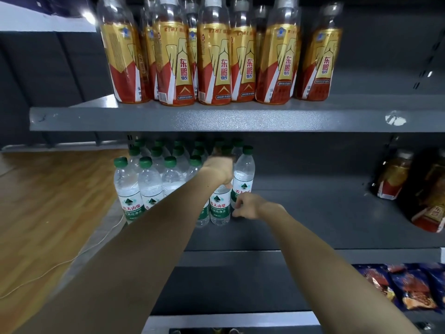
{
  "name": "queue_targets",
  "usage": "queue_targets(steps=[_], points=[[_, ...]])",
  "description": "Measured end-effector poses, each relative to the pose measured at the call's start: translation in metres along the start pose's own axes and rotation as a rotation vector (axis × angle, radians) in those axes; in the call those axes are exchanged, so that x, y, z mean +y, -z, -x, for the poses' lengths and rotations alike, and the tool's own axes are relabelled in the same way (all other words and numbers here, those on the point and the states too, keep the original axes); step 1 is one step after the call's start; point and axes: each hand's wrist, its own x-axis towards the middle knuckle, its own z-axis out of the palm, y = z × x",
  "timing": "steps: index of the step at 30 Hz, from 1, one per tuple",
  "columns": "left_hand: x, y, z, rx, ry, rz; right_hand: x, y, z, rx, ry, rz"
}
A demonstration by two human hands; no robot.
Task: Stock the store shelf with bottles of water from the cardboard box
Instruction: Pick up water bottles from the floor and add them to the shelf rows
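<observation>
Water bottles (pixel 220 208): I'm seeing a green-capped block standing on the middle shelf (pixel 325 213), left part; rows running back toward the rear wall. Front row's rightmost two are the ones being handled.
Left hand (pixel 218 168): I'm reaching it over the bottle at the block's right front corner; fingers are curling down around its upper part, so gripping it, tho fingertips are hidden behind the hand.
Right hand (pixel 246 206): I'm holding it low, just right of the block, fingers bent in and pinching the lower body of the taller bottle (pixel 244 177) standing at the right edge.
Step in hand: I'm judging this as seating and squaring the newest bottles against the block.
Doing it well: I'm thinking keep both upright, push flush w/ neighbours, labels front, base flat before letting go; a nudge too hard could be tipping the row behind.
Shelf contents: right of the block, the middle shelf is running bare up to some dark bottles (pixel 397 174) at far right.
Upper shelf (pixel 216 119): red-and-gold drink bottles (pixel 214 59) standing above the block.
Below: snack packets (pixel 409 285) showing lower right.
Cardboard box: not in view.
</observation>
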Motion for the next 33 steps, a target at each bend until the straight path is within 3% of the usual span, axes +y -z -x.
queue_targets(steps=[12,20,27,33], points=[[0.009,-0.028,0.036,0.257,0.042,0.301,0.006,-0.001,0.030,0.014,0.056,-0.001],[0.002,-0.047,0.078,0.259,0.028,0.299,0.005,-0.020,0.044,0.006,0.076,-0.047],[-0.013,-0.056,0.104,0.159,-0.014,0.150,-0.002,-0.027,0.069,0.078,-0.023,-0.066],[-0.010,-0.094,0.131,-0.023,-0.159,0.078,0.011,-0.055,0.117,0.079,-0.189,-0.043]])
